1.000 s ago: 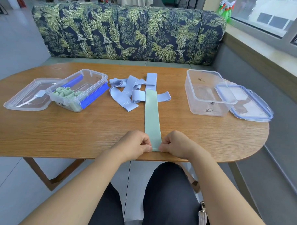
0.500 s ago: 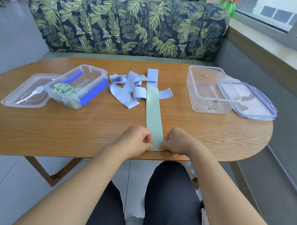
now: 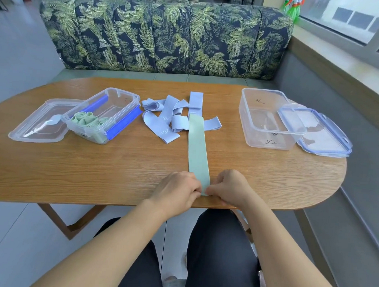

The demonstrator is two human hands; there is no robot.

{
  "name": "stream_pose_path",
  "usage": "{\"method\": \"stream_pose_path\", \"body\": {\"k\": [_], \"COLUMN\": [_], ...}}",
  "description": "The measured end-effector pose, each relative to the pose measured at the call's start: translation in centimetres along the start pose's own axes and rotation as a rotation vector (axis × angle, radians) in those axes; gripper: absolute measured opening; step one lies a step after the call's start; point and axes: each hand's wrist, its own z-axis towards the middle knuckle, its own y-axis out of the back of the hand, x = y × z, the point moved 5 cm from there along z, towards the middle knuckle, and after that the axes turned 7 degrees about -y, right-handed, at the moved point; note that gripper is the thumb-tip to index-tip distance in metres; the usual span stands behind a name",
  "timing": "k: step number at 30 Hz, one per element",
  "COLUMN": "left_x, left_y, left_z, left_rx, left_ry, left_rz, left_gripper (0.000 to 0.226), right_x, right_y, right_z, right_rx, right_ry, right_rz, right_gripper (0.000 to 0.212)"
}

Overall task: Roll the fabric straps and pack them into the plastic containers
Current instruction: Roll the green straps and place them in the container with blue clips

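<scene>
- I am at the start of a roll: my left hand (image 3: 178, 189) and right hand (image 3: 231, 187) sit close together at the near edge of the oval wooden table (image 3: 97, 166), each pinching a corner of the near end of the long pale green fabric strap (image 3: 198, 148).
- The green strap lies flat and straight, running away from me; its far end overlaps the loose heap of light blue fabric straps (image 3: 170, 119) in the middle of the table.
- The clear plastic container with blue side clips (image 3: 118, 110) on my left already holds several rolled green straps (image 3: 88, 121); its clear lid (image 3: 38, 125) lies just beside it.
- The clear plastic container on my right (image 3: 268, 122) looks empty, with a blue-rimmed lid (image 3: 318, 132) leaning against it.
- Next, I judge, I need to tuck the near end over tightly and roll forward, keeping both edges level so the coil does not cone out.
- The finished roll probably belongs with the green ones on the left; the blue heap is still unrolled.
</scene>
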Motion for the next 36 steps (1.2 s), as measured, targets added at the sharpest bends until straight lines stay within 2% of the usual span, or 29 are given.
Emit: {"method": "stream_pose_path", "body": {"k": [3,10,15,18,23,26,28,34,36], "left_x": [0.3,0.5,0.8,0.8,0.8,1.4,1.6,0.0,-0.4], "left_y": [0.0,0.2,-0.1,-0.3,-0.5,-0.6,-0.6,-0.1,-0.1], "left_z": [-0.1,0.2,0.2,0.0,0.1,-0.1,-0.2,0.4,0.2], "left_rx": [0.005,0.054,0.053,0.038,0.033,-0.006,-0.032,-0.124,-0.163], "left_ry": [0.047,0.08,0.07,0.065,0.088,0.208,0.29,0.024,-0.078], "left_rz": [-0.04,-0.108,-0.092,-0.086,-0.091,-0.125,-0.154,0.118,0.179], "left_gripper": [0.019,0.018,0.017,0.018,0.015,0.011,0.01,0.022,0.021], "right_x": [-0.7,-0.5,0.4,0.2,0.0,0.0,0.0,0.3,0.4], "right_y": [0.2,-1.4,-1.7,-1.6,-1.3,-0.6,-0.3,0.0,0.0], "right_z": [-0.7,-1.7,-1.9,-1.9,-1.7,-1.1,-0.6,0.3,0.7], "right_rx": [-0.149,-0.4,-0.426,-0.415,-0.302,-0.213,-0.15,-0.062,-0.032], "right_ry": [0.201,0.574,0.709,0.682,0.594,0.444,0.363,0.262,0.228], "right_rz": [0.135,-0.193,-0.317,-0.314,-0.3,-0.192,-0.139,-0.146,-0.137], "right_gripper": [0.008,0.004,0.002,0.006,0.011,0.003,0.006,0.006,0.015]}}
